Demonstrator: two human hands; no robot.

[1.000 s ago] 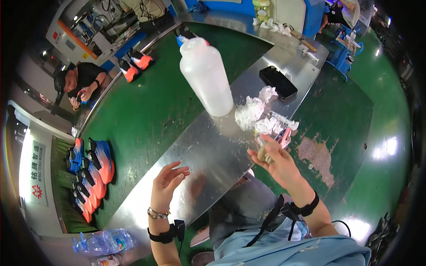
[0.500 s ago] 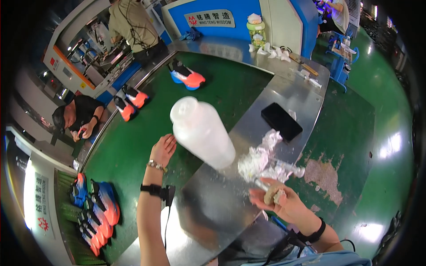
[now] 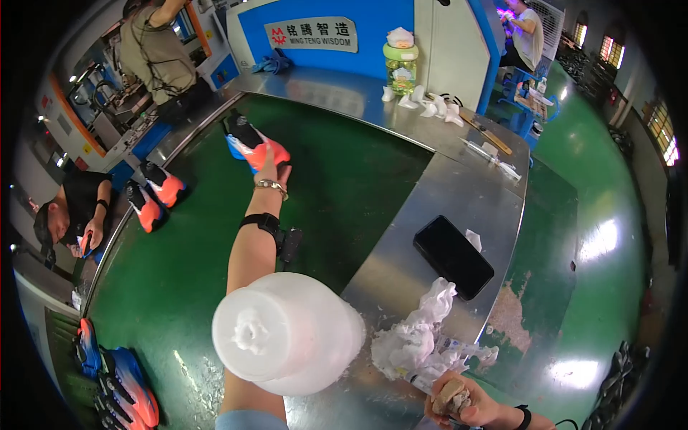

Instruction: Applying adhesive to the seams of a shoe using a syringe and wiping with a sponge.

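My left hand [image 3: 274, 170] reaches far across the green table and closes around the toe of a coral, black and blue sneaker [image 3: 252, 143]. A large white plastic bottle [image 3: 308, 333] hides part of my left forearm. Near the lower right edge, my right hand [image 3: 480, 410] curls round a rough tan-grey lump [image 3: 450, 400]; its exact kind is unclear. Just beyond that hand lies a crumpled white wrapping [image 3: 412, 340], with a clear tube-like piece partly among its folds.
A black phone [image 3: 454, 256] lies on the metal strip [image 3: 387, 251]. Two sneakers [image 3: 163, 188] stand at the left edge, where a person [image 3: 79, 215] handles another. More sneakers [image 3: 122, 387] sit lower left. Farther back are a green jar [image 3: 400, 64], white scraps [image 3: 437, 107] and syringes [image 3: 494, 158].
My left hand has gone from beside the white bottle to the far sneaker and taken hold of it. The view has shifted; my right hand, still holding the lump, now appears lower.
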